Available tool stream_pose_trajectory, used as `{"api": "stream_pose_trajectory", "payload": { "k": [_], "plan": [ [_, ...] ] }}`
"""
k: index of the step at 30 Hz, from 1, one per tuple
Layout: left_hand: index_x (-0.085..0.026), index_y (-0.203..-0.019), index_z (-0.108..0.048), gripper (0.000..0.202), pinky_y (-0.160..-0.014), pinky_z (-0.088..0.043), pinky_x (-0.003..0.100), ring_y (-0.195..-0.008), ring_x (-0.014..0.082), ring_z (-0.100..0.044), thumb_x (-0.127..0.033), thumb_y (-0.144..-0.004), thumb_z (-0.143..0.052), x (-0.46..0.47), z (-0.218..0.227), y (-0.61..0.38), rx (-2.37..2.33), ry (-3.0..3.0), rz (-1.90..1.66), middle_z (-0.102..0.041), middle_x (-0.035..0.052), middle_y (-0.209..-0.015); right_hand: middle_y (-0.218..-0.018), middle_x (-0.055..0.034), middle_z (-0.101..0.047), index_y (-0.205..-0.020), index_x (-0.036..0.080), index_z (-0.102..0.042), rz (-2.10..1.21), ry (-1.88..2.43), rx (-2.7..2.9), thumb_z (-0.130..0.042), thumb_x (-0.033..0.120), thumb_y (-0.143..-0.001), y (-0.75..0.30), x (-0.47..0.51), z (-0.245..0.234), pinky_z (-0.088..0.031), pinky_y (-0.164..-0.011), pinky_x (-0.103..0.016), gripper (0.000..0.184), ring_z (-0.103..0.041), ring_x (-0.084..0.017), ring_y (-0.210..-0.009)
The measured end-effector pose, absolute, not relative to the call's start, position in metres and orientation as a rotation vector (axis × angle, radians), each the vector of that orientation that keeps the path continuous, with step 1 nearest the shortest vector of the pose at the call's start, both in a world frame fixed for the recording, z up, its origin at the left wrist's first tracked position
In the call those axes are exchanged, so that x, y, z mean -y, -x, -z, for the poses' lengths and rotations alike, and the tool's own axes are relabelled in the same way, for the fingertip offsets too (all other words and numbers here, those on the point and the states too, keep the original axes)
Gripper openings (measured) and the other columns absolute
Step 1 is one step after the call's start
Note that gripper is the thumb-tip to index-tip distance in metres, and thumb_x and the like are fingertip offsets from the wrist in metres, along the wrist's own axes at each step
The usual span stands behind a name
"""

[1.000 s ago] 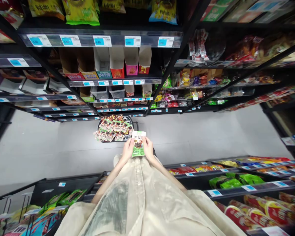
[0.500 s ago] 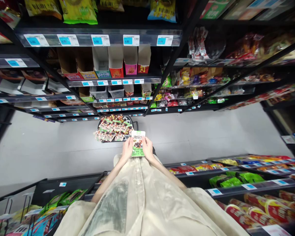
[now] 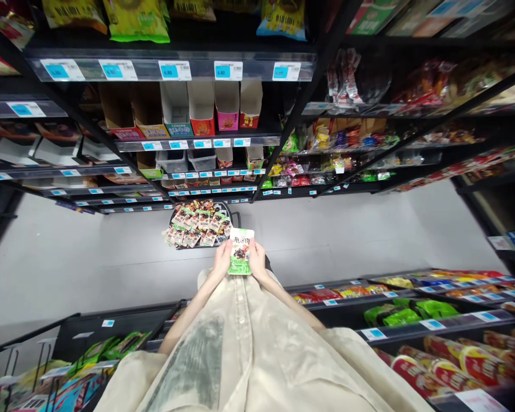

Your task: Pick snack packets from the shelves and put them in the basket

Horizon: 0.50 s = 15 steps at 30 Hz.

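A white and green snack packet (image 3: 241, 252) with dark printed characters is held upright in front of my shirt. My left hand (image 3: 222, 258) grips its left edge, fingers closed, and my right hand (image 3: 257, 257) is closed on the right edge. Just beyond and to the left, a dark basket (image 3: 237, 219) on the floor is heaped with several similar snack packets (image 3: 197, 224). The basket's handle side is partly visible at its right.
Ahead stands a black shelf rack with open cardboard boxes (image 3: 202, 109), bagged snacks (image 3: 136, 21) and price tags. Behind me, low shelves hold green bags (image 3: 412, 313) and red canisters (image 3: 480, 363). Grey floor (image 3: 326, 240) runs between the racks.
The packet in my hands has tilted slightly, so more of its printed front shows. Both hands stay closed on its edges; the basket has not moved.
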<state>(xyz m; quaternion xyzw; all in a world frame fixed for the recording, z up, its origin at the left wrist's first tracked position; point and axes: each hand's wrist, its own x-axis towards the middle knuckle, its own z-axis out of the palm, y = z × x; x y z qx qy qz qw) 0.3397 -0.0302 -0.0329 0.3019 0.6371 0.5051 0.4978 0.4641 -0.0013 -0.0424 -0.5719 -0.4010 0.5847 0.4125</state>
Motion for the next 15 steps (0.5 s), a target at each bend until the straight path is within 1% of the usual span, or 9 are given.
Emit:
{"api": "stream_pose_trajectory", "payload": {
  "k": [3, 8, 11, 15],
  "plan": [
    [-0.015, -0.08, -0.067, 0.058, -0.06, -0.045, 0.027, -0.067, 0.0181, -0.059, -0.071, -0.089, -0.054, 0.032, 0.035, -0.34, -1.518, -0.728, -1.221, -0.069, 0.0054, -0.074, -0.067, -0.0015, -0.064, -0.073, 0.019, -0.061, -1.487, 1.418, 0.992, -0.053, 0.074, -0.086, -0.465, 0.003, 0.046, -0.043, -0.06, -0.026, 0.058, -0.051, -0.015, -0.061],
    [-0.016, -0.077, -0.064, 0.055, -0.061, -0.043, 0.026, -0.067, 0.0171, -0.056, -0.068, -0.092, -0.052, 0.035, 0.043, -0.34, -1.524, -0.801, -1.235, -0.066, 0.0035, -0.071, -0.066, -0.0005, -0.062, -0.072, 0.019, -0.06, -1.482, 1.412, 0.985, -0.056, 0.071, -0.086, -0.466, 0.005, 0.043, -0.042, -0.058, -0.026, 0.055, -0.05, -0.015, -0.06],
    [-0.016, -0.078, -0.064, 0.054, -0.062, -0.042, 0.026, -0.067, 0.0169, -0.056, -0.066, -0.093, -0.052, 0.037, 0.045, -0.34, -1.544, -0.817, -1.233, -0.066, 0.0033, -0.072, -0.063, 0.0002, -0.059, -0.068, 0.019, -0.057, -1.481, 1.424, 0.984, -0.058, 0.071, -0.085, -0.466, 0.005, 0.038, -0.041, -0.057, -0.026, 0.055, -0.047, -0.014, -0.058],
    [-0.016, -0.079, -0.065, 0.053, -0.063, -0.043, 0.026, -0.069, 0.0179, -0.057, -0.065, -0.093, -0.051, 0.04, 0.042, -0.338, -1.591, -0.835, -1.22, -0.069, 0.0047, -0.076, -0.056, 0.0015, -0.052, -0.06, 0.02, -0.05, -1.474, 1.453, 1.008, -0.057, 0.075, -0.083, -0.465, 0.005, 0.035, -0.035, -0.052, -0.025, 0.06, -0.04, -0.012, -0.055]
  ]
}}
